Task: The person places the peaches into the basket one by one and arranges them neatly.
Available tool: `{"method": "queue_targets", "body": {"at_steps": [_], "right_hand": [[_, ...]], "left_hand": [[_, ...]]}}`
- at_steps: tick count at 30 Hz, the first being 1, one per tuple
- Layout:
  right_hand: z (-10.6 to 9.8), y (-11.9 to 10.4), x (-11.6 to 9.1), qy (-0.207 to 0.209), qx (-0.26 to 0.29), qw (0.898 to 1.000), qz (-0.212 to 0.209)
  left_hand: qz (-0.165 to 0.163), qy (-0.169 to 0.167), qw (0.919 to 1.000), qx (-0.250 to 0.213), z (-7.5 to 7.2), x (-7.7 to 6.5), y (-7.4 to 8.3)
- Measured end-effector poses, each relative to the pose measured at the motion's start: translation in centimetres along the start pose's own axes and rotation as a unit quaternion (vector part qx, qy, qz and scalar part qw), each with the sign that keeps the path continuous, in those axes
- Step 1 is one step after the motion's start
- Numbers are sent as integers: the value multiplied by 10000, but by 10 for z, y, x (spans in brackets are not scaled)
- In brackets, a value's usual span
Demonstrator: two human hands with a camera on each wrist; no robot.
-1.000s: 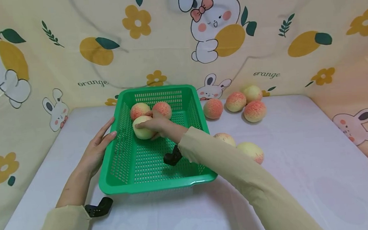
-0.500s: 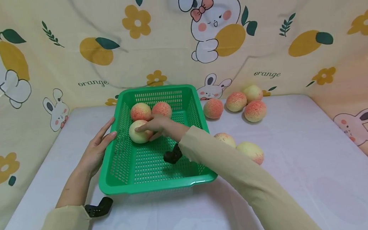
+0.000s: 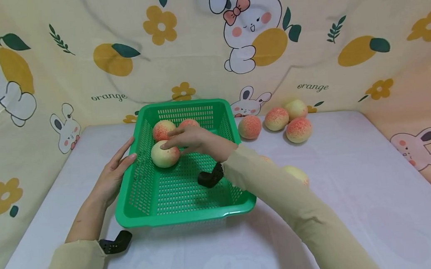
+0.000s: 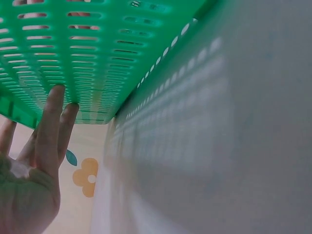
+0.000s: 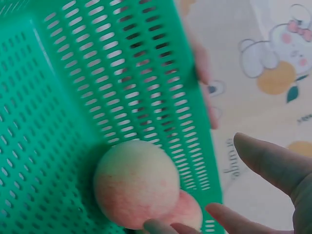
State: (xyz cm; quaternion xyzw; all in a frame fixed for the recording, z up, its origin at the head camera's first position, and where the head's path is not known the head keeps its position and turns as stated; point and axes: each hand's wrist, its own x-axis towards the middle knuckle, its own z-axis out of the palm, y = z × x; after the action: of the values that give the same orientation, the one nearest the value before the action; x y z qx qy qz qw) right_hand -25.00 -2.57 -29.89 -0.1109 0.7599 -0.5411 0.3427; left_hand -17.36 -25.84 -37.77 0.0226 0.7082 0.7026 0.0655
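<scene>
The word "orange" (image 3: 108,97) is printed on the backdrop, left and right. Centre frame, the right hand (image 3: 192,138), fingers loosely apart, hovers over the pale peach (image 3: 164,154) in the green basket (image 3: 183,214); the left hand (image 3: 114,173) lies flat against its left wall

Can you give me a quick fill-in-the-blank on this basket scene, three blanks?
The green slotted plastic basket holds ___ peaches.
The left hand rests flat against the basket's ___ wall.
The right hand hovers open over the pale round peach, which lies ___ the basket.

Missing words: three; outer left; inside
</scene>
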Motion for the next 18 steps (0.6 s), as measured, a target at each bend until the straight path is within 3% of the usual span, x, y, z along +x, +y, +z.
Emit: {"method": "queue_targets", "body": {"at_steps": [11, 18], "right_hand": [[-28, -6, -34, -115, 369, 9976, -567], [-45, 0, -46, -186, 491, 9952, -828]], "left_hand": [[26, -80, 9999, -94, 1, 0, -1], [96, -98, 9997, -203, -2, -1, -1]]}}
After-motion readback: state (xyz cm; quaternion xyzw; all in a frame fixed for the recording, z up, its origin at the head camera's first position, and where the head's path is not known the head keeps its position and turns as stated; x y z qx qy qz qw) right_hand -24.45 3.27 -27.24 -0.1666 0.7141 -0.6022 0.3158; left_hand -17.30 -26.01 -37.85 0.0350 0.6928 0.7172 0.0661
